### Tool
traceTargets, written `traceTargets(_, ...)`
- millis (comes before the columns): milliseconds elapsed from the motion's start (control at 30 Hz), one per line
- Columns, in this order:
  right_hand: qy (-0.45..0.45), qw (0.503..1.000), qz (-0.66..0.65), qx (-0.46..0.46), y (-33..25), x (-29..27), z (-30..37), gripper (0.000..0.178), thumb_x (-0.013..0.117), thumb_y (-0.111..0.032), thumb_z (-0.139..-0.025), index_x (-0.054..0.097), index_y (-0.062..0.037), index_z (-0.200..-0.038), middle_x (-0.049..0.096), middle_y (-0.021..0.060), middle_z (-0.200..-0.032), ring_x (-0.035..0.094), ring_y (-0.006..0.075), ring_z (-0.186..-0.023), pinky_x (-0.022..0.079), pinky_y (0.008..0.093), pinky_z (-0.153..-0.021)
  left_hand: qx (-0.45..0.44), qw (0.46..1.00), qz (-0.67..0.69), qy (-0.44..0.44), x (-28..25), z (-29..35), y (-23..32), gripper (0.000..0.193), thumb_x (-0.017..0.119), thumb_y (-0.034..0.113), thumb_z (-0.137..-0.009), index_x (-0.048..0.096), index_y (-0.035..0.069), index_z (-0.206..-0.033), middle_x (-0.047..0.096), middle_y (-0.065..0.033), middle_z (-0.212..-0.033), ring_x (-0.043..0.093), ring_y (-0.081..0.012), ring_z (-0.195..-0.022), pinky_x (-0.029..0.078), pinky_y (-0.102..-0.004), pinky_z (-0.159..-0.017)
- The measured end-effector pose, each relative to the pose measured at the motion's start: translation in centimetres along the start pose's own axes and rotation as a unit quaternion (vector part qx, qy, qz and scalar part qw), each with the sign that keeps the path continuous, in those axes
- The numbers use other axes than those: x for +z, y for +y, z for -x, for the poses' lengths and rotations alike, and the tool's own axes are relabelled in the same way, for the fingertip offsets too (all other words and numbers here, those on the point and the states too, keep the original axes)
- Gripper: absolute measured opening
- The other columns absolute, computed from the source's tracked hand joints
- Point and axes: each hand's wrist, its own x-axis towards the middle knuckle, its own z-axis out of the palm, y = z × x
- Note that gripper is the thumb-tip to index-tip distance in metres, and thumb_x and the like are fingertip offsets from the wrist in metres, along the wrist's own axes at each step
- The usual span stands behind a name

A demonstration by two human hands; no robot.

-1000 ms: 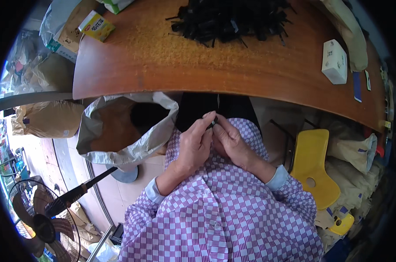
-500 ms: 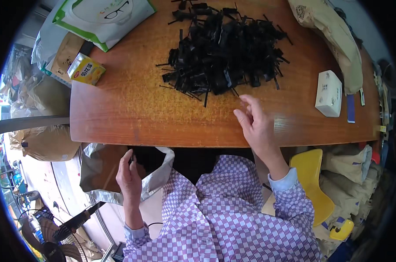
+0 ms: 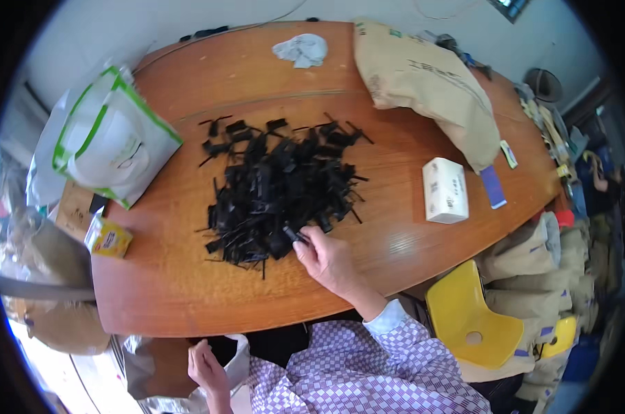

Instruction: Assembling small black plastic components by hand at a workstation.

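Observation:
A heap of small black plastic parts (image 3: 257, 186) with thin stems lies on the wooden table (image 3: 167, 297). At its near right edge my right hand (image 3: 329, 262) is closed, thumb and forefinger pinching one black plastic part (image 3: 293, 233). Below the table's near edge, my left hand (image 3: 207, 367) hovers by the mouth of an open silvery-lined bag (image 3: 238, 355). Its fingers are curled together; whatever may be in them is hidden. Dark contents show partly inside that bag.
A white and green tote (image 3: 129, 155) and a yellow carton (image 3: 109, 238) stand on the left. To the right are a tissue pack (image 3: 445, 191), a large paper sack (image 3: 422, 76) and a purple strip (image 3: 492, 186). A yellow chair (image 3: 464, 324) stands beside the table.
The view has tilted up and shifted right. My right hand has moved from the bare tabletop to the heap and taken hold of a black part. The left hand stays by the bag.

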Motion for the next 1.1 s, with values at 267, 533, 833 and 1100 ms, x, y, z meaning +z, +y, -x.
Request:
traceTargets(267,-0.006,0.949,-0.298,0.107,1.0,-1.7,-0.4,0.017,0.053,-0.017,-0.091,0.056,-0.0019,-0.096,0.043,-0.0059,-0.064,0.037,0.0029,-0.057,0.031,0.0205,-0.050,0.169,0.985,-0.027,0.014,3.1,-6.6,10.0,0.060,0.066,0.003,-0.071,0.043,0.002,-0.126,0.043,-0.0233,-0.129,0.043,-0.0407,-0.118,0.035,-0.0467,-0.099)
traceTargets(533,-0.104,0.896,-0.413,0.122,2.3,-1.0,-0.9,0.012,0.051,-0.016,-0.092,0.054,-0.0046,-0.093,0.038,-0.0079,-0.069,0.033,0.0012,-0.063,0.029,0.0193,-0.054,0.201,0.979,0.002,-0.044,10.7,-13.8,12.8,0.080,0.071,0.004,-0.066,0.032,0.007,-0.137,0.029,-0.0220,-0.141,0.028,-0.0406,-0.130,0.025,-0.0467,-0.108)
traceTargets(833,-0.052,0.798,-0.584,0.141,2.2,-2.1,-2.2,0.015,0.047,-0.020,-0.095,0.048,-0.0055,-0.100,0.036,-0.0067,-0.059,0.030,0.0014,-0.046,0.023,0.0179,-0.043,0.242,0.969,0.033,0.019,13.4,-17.9,14.6,0.074,0.070,0.003,-0.066,0.039,0.007,-0.133,0.039,-0.0183,-0.135,0.035,-0.0374,-0.126,0.029,-0.0444,-0.106)
traceTargets(1100,-0.040,0.704,-0.688,0.171,4.4,-1.6,-1.4,0.017,0.046,-0.028,-0.095,0.051,-0.0120,-0.098,0.040,-0.0042,-0.056,0.031,0.0036,-0.041,0.023,0.0181,-0.038,0.227,0.974,0.011,0.006,14.0,-17.4,14.7,0.068,0.069,0.007,-0.070,0.040,0.006,-0.131,0.041,-0.0182,-0.134,0.037,-0.0368,-0.124,0.027,-0.0443,-0.106)
